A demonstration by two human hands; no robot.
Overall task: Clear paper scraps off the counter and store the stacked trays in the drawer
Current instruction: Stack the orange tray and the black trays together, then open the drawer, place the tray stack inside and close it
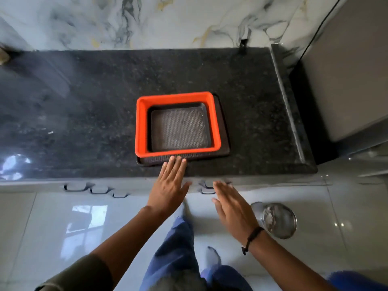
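Note:
A stack of trays sits on the black granite counter [84, 101]: an orange tray [141, 127] rests on a wider dark tray [224, 131], and a smaller dark tray [180, 129] with a textured floor lies inside the orange one. My left hand [170, 185] is flat with fingers extended, its fingertips touching the near rim of the bottom dark tray. My right hand [233, 206] hovers open below the counter edge, over the drawer handles [206, 189], holding nothing. One tiny white paper scrap [50, 132] lies on the counter at left.
More drawer handles [92, 189] line the cabinet front at left. A steel bin [278, 220] stands on the glossy tiled floor at right. A grey appliance [346, 80] flanks the counter's right end. A marble wall backs the counter.

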